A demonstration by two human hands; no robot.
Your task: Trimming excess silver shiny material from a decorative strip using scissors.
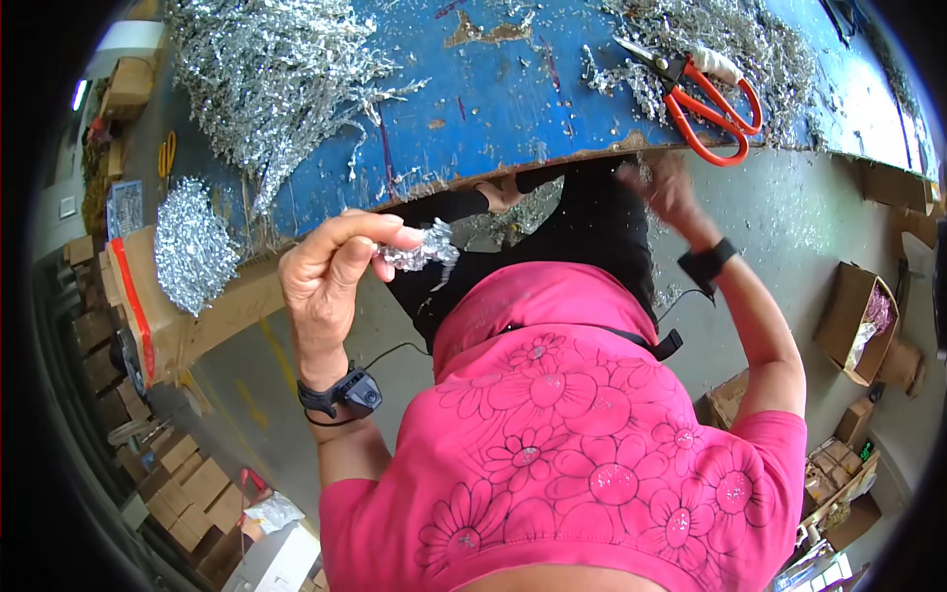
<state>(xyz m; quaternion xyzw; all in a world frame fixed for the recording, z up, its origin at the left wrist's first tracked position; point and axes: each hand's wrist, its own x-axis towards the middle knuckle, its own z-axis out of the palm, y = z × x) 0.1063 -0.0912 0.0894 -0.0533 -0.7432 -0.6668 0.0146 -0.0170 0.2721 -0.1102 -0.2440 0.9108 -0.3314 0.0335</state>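
Observation:
My left hand (330, 271) is raised just off the table's front edge, its thumb and fingers pinching a small bunch of silver tinsel (422, 251). Loose strands of it hang past the fingertips. My right hand (673, 197) is smeared by motion, low beside the table edge, and its fingers do not show clearly. On the blue tabletop (473, 109) above it lie red-handled scissors (674, 69), with white wrapping on one handle and the blades parted. A large heap of silver tinsel (276, 84) covers the table's left part. Another tinsel heap (764, 49) lies behind the scissors.
A bundle of silver tinsel (194, 247) rests on a cardboard box (212, 335) with red tape at the left. Yellow-handled scissors (168, 154) are beyond it. An open carton (858, 324) stands on the floor at right. Stacked cartons (187, 493) fill the lower left.

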